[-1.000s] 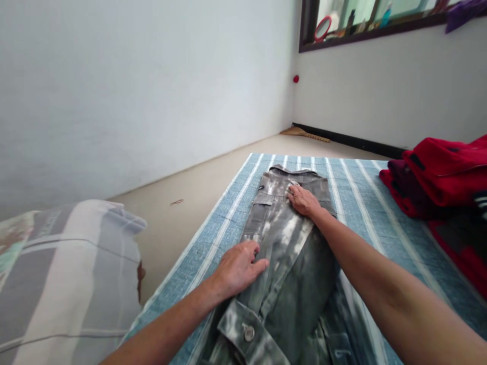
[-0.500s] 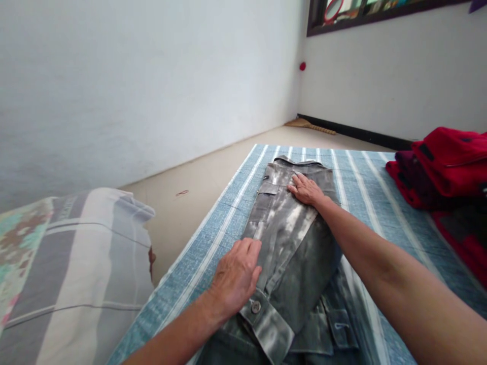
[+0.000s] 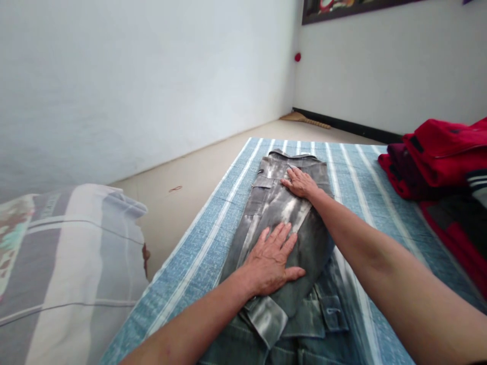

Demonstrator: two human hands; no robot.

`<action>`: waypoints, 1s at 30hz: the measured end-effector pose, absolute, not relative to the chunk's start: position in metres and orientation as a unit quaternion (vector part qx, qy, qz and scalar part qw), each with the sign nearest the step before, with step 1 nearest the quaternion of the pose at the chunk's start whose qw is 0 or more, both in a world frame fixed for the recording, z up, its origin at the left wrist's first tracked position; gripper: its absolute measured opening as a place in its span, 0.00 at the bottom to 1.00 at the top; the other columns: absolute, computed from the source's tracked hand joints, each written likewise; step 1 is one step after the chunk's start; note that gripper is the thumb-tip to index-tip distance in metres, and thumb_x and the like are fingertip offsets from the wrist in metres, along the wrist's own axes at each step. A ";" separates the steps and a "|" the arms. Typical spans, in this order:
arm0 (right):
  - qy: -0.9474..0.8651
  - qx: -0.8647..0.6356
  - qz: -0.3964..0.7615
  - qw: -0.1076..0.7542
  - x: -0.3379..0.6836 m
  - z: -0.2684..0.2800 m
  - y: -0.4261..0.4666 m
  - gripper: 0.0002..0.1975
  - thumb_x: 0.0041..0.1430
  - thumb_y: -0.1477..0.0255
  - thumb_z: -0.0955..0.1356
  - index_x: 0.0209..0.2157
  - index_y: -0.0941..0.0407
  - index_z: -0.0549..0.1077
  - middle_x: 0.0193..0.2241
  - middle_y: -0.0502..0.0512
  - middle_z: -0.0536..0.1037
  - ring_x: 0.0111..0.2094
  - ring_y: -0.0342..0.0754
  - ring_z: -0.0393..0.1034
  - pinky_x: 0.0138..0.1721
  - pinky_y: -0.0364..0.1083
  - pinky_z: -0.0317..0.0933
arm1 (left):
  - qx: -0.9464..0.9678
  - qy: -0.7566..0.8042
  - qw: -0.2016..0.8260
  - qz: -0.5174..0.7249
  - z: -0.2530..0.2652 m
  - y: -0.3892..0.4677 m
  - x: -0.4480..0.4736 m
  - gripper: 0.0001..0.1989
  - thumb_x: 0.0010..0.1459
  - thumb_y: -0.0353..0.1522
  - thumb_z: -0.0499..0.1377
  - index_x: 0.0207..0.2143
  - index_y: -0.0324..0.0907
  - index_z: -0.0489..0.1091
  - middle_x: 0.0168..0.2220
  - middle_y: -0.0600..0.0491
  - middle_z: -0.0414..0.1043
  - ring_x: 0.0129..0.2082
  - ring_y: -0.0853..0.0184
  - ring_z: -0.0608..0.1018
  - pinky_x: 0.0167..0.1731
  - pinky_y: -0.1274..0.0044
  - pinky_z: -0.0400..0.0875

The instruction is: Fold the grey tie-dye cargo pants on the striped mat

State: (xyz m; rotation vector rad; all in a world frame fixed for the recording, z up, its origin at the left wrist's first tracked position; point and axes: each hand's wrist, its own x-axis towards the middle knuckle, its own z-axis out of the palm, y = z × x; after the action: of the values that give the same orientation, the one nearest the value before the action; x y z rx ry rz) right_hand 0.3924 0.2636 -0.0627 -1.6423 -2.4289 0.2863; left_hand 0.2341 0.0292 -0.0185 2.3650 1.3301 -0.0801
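A grey tie-dye-patterned denim jacket (image 3: 258,200) lies partly folded on a blue-and-white striped cloth (image 3: 213,223), its collar at the far end. One sleeve runs down over the body, and its cuff (image 3: 269,317) points toward me. My left hand (image 3: 272,258) rests flat on the middle of the sleeve with fingers spread. Farther up, near the collar, my right hand (image 3: 300,182) lies flat on the fabric, fingers stretched out. Neither hand grips the cloth. The near part of the jacket spreads out below the cuff, with a buttonhole tab (image 3: 335,312) showing.
Folded red and dark clothes (image 3: 449,157) are stacked at the right. A striped grey-and-white fabric bundle (image 3: 87,253) stands at the left. Pale floor (image 3: 190,172) runs between the cloth and the wall (image 3: 152,76). A broom-like object (image 3: 304,119) lies in the far corner.
My left hand has moved from the jacket's left edge onto the sleeve, its fingers now spread flat. My right hand stays near the collar. The view has shifted slightly.
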 end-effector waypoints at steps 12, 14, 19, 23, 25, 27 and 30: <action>-0.816 -0.562 0.073 0.114 0.383 -0.060 0.260 0.33 0.65 0.51 0.53 0.63 0.57 0.55 0.64 0.63 0.56 0.64 0.53 0.50 0.59 0.53 0.47 | 0.840 0.493 0.225 -0.039 -0.009 0.023 0.232 0.42 0.58 0.52 0.54 0.67 0.43 0.45 0.69 0.47 0.28 0.68 0.55 0.36 0.64 0.54 0.34; -0.813 -0.565 0.060 0.123 0.380 -0.053 0.255 0.32 0.66 0.53 0.54 0.62 0.59 0.57 0.62 0.65 0.59 0.63 0.54 0.51 0.59 0.54 0.47 | 0.836 0.496 0.231 -0.046 -0.007 0.024 0.232 0.42 0.57 0.51 0.55 0.67 0.43 0.45 0.69 0.46 0.28 0.68 0.54 0.36 0.64 0.54 0.33; -0.812 -0.562 0.022 0.153 0.369 -0.037 0.223 0.31 0.67 0.55 0.54 0.63 0.62 0.55 0.64 0.69 0.55 0.65 0.57 0.45 0.62 0.57 0.38 | 0.837 0.494 0.233 -0.044 -0.006 0.024 0.230 0.42 0.57 0.52 0.54 0.67 0.44 0.44 0.69 0.47 0.28 0.68 0.55 0.36 0.64 0.54 0.33; -0.835 -0.529 0.045 0.140 0.366 -0.041 0.184 0.36 0.65 0.49 0.53 0.64 0.59 0.54 0.65 0.66 0.53 0.66 0.56 0.43 0.63 0.56 0.39 | 0.841 0.493 0.218 -0.034 -0.009 0.026 0.229 0.41 0.58 0.54 0.51 0.67 0.44 0.46 0.69 0.45 0.30 0.68 0.54 0.38 0.63 0.53 0.34; -0.838 -0.526 0.083 0.124 0.368 -0.046 0.172 0.38 0.64 0.47 0.52 0.64 0.59 0.55 0.65 0.66 0.52 0.67 0.57 0.42 0.62 0.58 0.39 | 0.842 0.494 0.213 -0.039 -0.011 0.027 0.229 0.41 0.58 0.54 0.51 0.67 0.45 0.45 0.69 0.45 0.31 0.68 0.54 0.38 0.63 0.54 0.35; -0.833 -0.530 0.110 0.114 0.372 -0.049 0.168 0.39 0.63 0.46 0.52 0.64 0.60 0.55 0.66 0.67 0.51 0.66 0.58 0.42 0.62 0.58 0.40 | 0.843 0.495 0.205 -0.048 -0.012 0.028 0.229 0.40 0.59 0.53 0.52 0.67 0.46 0.45 0.69 0.46 0.32 0.68 0.55 0.39 0.63 0.54 0.35; -0.830 -0.534 0.112 0.116 0.377 -0.047 0.165 0.37 0.64 0.48 0.52 0.63 0.60 0.56 0.65 0.66 0.52 0.66 0.57 0.44 0.62 0.57 0.41 | 0.845 0.498 0.189 -0.047 -0.013 0.029 0.230 0.39 0.59 0.52 0.52 0.67 0.45 0.46 0.69 0.46 0.33 0.68 0.56 0.39 0.64 0.55 0.35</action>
State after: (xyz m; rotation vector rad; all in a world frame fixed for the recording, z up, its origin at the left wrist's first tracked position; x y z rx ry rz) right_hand 0.3766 0.1654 -0.0470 -1.5641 -2.4316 0.3269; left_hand 0.2301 0.0285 -0.0133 2.3763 1.3998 -0.1321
